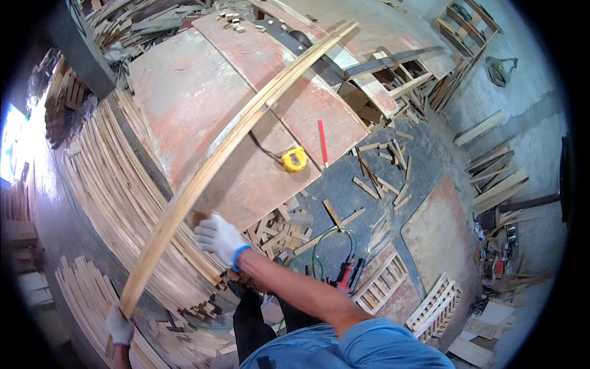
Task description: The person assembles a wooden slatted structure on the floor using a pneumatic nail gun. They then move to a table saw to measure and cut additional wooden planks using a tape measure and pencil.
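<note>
A long wooden plank (181, 203), apparently more than one strip lying together, slants across the worktable (172, 86). Its near end juts past the table at the lower left, where my left hand (120, 327), in a white glove, grips it. My right hand (218, 237), gloved in white with a blue cuff, hovers by the table's near edge, fingers extended and nothing seen in them. To the right of the plank lie a yellow tape measure (294, 159) and a red pencil (323, 142). Near the plank's far end, a round saw blade (300, 39) pokes up from the table.
Long strips (117, 203) are stacked on the floor at left, with a second pile (98, 301) nearer. Offcuts (279, 234) litter the floor by the table. A red power tool (345, 275) with a green hose and slatted wooden frames (381, 283) lie at lower right.
</note>
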